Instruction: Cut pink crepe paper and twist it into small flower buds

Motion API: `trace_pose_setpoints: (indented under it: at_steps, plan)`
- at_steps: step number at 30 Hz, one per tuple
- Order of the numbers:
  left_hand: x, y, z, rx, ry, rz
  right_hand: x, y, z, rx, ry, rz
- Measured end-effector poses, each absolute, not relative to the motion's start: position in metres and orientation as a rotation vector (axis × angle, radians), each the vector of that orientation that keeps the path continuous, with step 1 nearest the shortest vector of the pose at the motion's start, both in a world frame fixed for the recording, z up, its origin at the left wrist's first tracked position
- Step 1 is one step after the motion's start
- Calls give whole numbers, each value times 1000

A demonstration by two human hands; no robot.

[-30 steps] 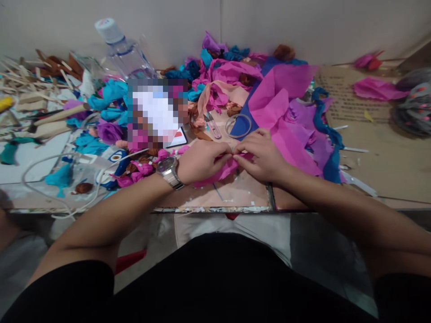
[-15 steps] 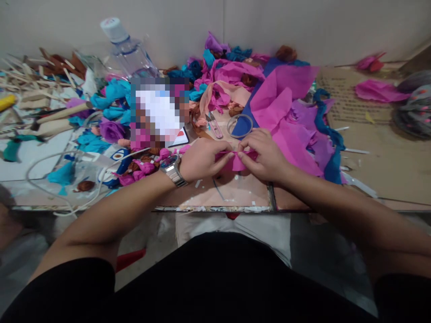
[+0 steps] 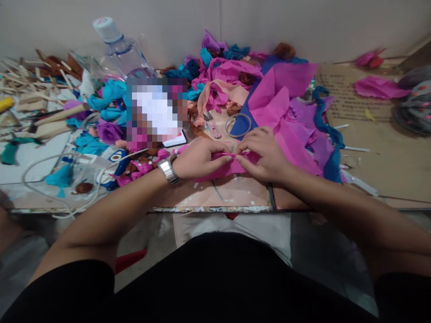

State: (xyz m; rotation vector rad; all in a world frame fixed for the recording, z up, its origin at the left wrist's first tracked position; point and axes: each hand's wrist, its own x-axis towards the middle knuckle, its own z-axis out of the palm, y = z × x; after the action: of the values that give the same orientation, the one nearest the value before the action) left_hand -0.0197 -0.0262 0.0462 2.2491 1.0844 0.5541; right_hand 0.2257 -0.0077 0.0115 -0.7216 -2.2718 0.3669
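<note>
Between my two hands is a strip of pink crepe paper (image 3: 232, 167), its upper edge pinched and its lower part hanging over the table. My left hand (image 3: 202, 158), with a metal watch (image 3: 168, 168) on the wrist, is closed on the paper between thumb and forefinger. Close beside it, my right hand (image 3: 264, 154) pinches the same edge, thumb tip near the left thumb. Just beyond the fingers lie pink thread snips (image 3: 213, 127) and a grey wire ring (image 3: 238, 125). Large pink crepe sheets (image 3: 286, 107) rest beyond my right hand.
A clear bottle (image 3: 126, 56) with a white cap stands at the back left. A phone (image 3: 175, 138), partly blurred out, leans among crumpled paper flowers. A white cable (image 3: 28, 166) loops at left near wooden sticks (image 3: 20, 74). Cardboard (image 3: 377, 148) covers the right side.
More of the pink paper now shows below my fingers, spreading to the left under my left hand. Both hands still pinch it in about the same place. The view has shifted slightly.
</note>
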Motion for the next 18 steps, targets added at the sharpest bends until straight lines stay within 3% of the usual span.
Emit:
trace_pose_setpoints:
  at_steps: [18]
  plan:
    - [-30,-11,46,1843,929,463,229,-10,18,-777,-2327,376]
